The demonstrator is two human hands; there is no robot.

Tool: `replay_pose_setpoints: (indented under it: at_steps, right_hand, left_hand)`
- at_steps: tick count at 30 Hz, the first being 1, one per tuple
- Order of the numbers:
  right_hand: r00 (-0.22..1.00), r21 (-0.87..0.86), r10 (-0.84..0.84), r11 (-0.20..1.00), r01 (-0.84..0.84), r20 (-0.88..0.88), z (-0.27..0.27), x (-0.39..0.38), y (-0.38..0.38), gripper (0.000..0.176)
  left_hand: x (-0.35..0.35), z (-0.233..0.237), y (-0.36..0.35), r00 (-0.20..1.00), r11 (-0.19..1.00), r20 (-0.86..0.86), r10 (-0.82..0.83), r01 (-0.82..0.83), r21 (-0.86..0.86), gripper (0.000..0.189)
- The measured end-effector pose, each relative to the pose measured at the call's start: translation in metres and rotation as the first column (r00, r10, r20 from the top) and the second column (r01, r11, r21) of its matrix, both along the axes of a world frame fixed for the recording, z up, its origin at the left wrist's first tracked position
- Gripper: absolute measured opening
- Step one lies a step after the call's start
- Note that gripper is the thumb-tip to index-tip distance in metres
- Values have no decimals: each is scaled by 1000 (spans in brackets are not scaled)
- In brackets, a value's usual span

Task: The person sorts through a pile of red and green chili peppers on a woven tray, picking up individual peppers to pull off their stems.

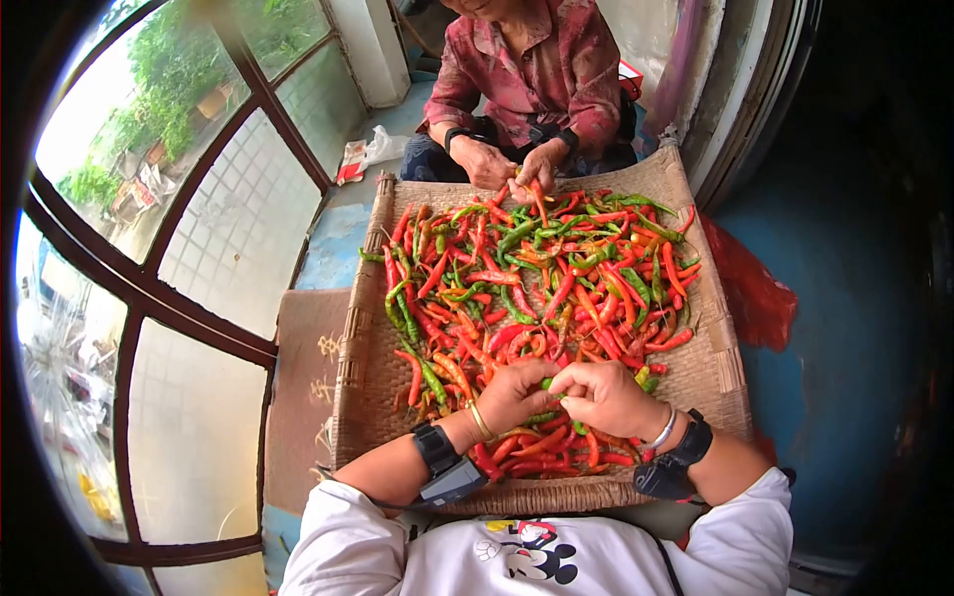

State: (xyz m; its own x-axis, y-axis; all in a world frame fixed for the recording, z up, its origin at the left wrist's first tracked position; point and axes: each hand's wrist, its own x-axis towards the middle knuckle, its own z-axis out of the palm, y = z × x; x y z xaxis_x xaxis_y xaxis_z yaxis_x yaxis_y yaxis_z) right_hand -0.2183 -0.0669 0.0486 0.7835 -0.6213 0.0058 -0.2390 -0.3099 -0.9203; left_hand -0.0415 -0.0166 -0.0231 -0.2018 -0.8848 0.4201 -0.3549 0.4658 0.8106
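Observation:
Red and green chili peppers (517,268) lie spread over a large woven tray (711,368). Over the near part of the tray, my left hand (515,397) and my right hand (608,397) meet, fingers closed, on a small green pepper (547,383) that shows between them. Most of that pepper is hidden by my fingers. More peppers lie just below and around both hands.
Across the tray sits a person in a red patterned shirt (532,74), both hands pinching peppers at the far edge. Windows (224,219) line the left side. A red plastic bag (745,283) lies right of the tray, a white bag (383,147) at the back left.

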Motion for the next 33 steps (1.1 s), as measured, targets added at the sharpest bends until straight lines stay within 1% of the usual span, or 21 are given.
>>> replay_pose_setpoints:
  at_steps: [2, 4, 5, 6, 7, 8, 10, 13, 14, 18, 20, 22, 23, 24, 26, 27, 28, 29, 30, 32, 33]
  right_hand:
    - [994, 277, 5, 960, -34, 107, -10, -4, -8, 13]
    - [988, 471, -69, 882, -3, 136, -9, -7, -19, 14]
    - [987, 617, -127, 786, 41, 96, -5, -9, -23, 14]
    - [987, 618, -128, 785, 42, 96, -6, -12, -27, 14]
    - [963, 710, -224, 702, 51, 152, -10, -15, -31, 15]
    - [926, 790, -323, 611, 45, 197, -14, -17, -35, 16]
    - [925, 760, -345, 641, 106, 162, -22, -16, -39, 20]
    - [992, 501, -59, 859, 106, -109, -26, -9, -29, 25]
    - [988, 485, 32, 873, 47, -153, -30, -6, -24, 26]
    - [993, 513, 103, 856, -61, -53, -45, 6, -3, 24]
    - [976, 470, 131, 882, -35, -173, -52, 6, -1, 22]
    - [984, 496, 123, 867, -43, -130, -47, 5, -2, 20]
    - [986, 509, 114, 860, -37, -120, -49, 4, -4, 19]
    - [989, 522, 104, 852, -32, -109, -50, 4, -5, 18]
    - [993, 510, 55, 860, 8, -108, -44, 5, -10, 16]
    - [998, 273, -4, 962, 22, -64, -44, 4, -13, 14]
    - [999, 20, -50, 999, 50, -6, -42, 4, -16, 13]
    - [996, -239, -89, 967, 83, -11, -35, 2, -19, 11]
    - [996, -240, -89, 967, 84, -10, -33, 0, -22, 11]
    - [971, -622, -170, 782, 29, -169, -31, -5, -27, 13]
    - [959, -653, -166, 757, -23, -227, -31, -8, -29, 14]
  left_hand:
    - [-4, 14, 8, 978, 897, -198, -63, 142, 419, 32]
    - [-7, 10, 9, 974, 898, -224, -19, 115, 424, 29]
    - [-5, 12, 9, 974, 875, -228, 1, 110, 472, 28]
    - [-4, 16, 10, 973, 849, -231, 21, 105, 517, 27]
    - [-6, 20, 10, 928, 777, -358, 102, 151, 612, 26]
    - [-3, 19, 8, 928, 779, -359, 100, 152, 609, 26]
    - [4, 15, 4, 809, 714, -527, 261, 206, 670, 25]
    - [5, 11, 5, 747, 745, -597, 293, 214, 632, 24]
    - [6, 10, 3, 739, 754, -612, 283, 222, 618, 24]
    - [-10, -1, 6, 785, 845, -589, 193, 172, 506, 25]
    - [-12, 3, 10, 771, 818, -602, 207, 202, 539, 21]
    - [-7, 13, 10, 787, 707, -565, 245, 254, 660, 19]
    - [-8, 12, 9, 714, 664, -617, 330, 289, 689, 23]
    - [-5, 12, 7, 715, 664, -617, 330, 288, 689, 23]
    - [7, 18, -4, 735, 667, -509, 448, 104, 737, 24]
    - [9, 27, -9, 667, 650, -507, 547, 43, 758, 25]
    - [18, 27, -12, 631, 697, -559, 538, 41, 716, 24]
    - [26, 22, -17, 609, 745, -577, 544, -34, 666, 26]
    - [34, 16, -21, 588, 784, -596, 547, -111, 610, 34]
    - [49, 15, -26, 594, 778, -545, 591, -243, 579, 45]
    - [57, 13, -28, 613, 790, -538, 579, -259, 555, 44]
